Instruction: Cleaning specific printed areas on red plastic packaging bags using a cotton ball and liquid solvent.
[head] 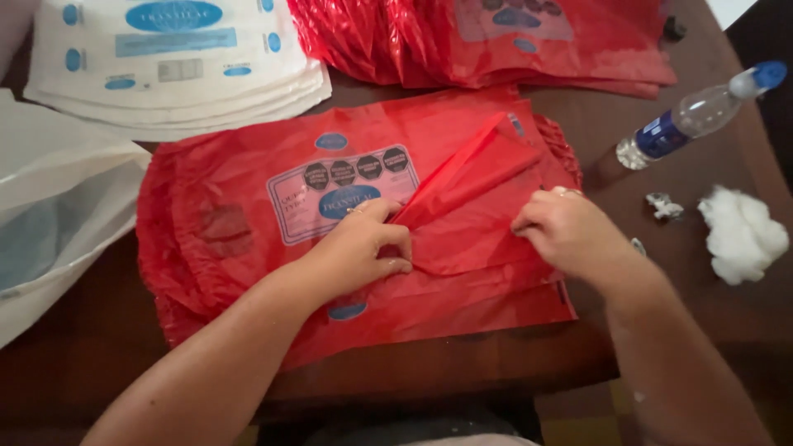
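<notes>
Dark wooden table [628, 132] carries stacks of flat bags: white ones [178, 99] at far left, red ones [578, 41] behind. Nothing shows inside any bag. A plastic bottle [698, 116] lies at right, near white fluff [743, 235]. Both hands pinch the top red bag [239, 198]: left hand [359, 252] closed on its folded flap, right hand [566, 231] gripping the right part.
</notes>
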